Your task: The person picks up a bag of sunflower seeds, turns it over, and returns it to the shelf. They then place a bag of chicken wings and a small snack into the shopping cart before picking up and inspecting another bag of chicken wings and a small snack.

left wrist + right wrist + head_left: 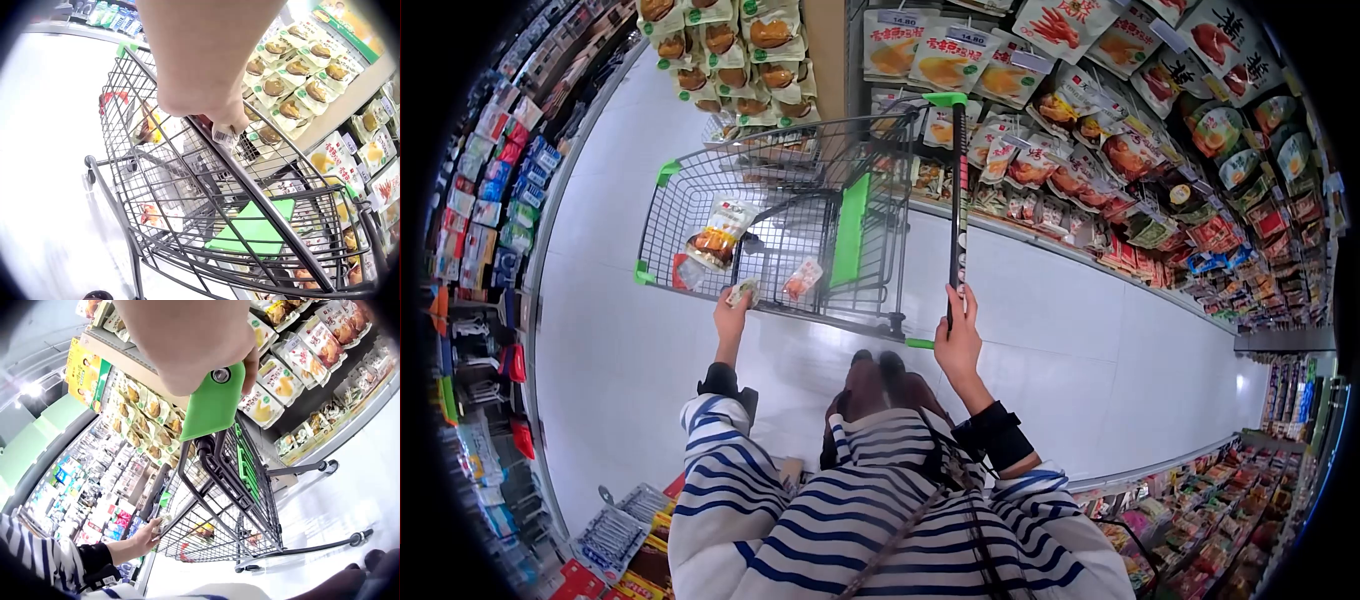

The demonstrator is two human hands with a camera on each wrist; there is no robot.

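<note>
A small packet (743, 292) is pinched in my left hand (731, 312) at the near side rim of the wire shopping cart (670, 215). The left wrist view shows a barcode on that packet (225, 135), right above the rim. My right hand (959, 338) grips the near end of the cart's black handle (958, 220), beside its green end cap (215, 400). Inside the cart lie a large food pouch (718, 238), a small red-and-white packet (803, 279) and a reddish packet (688, 271). A green panel (852, 230) stands in the cart near the handle.
Racks of hanging food pouches (1040, 150) line the far side, with more brown-pictured pouches (745, 60) beyond the cart. Another stocked shelf (490, 190) runs along the left. Pale floor tiles (1080, 350) stretch around the cart. Low displays (1200, 510) stand at the lower right.
</note>
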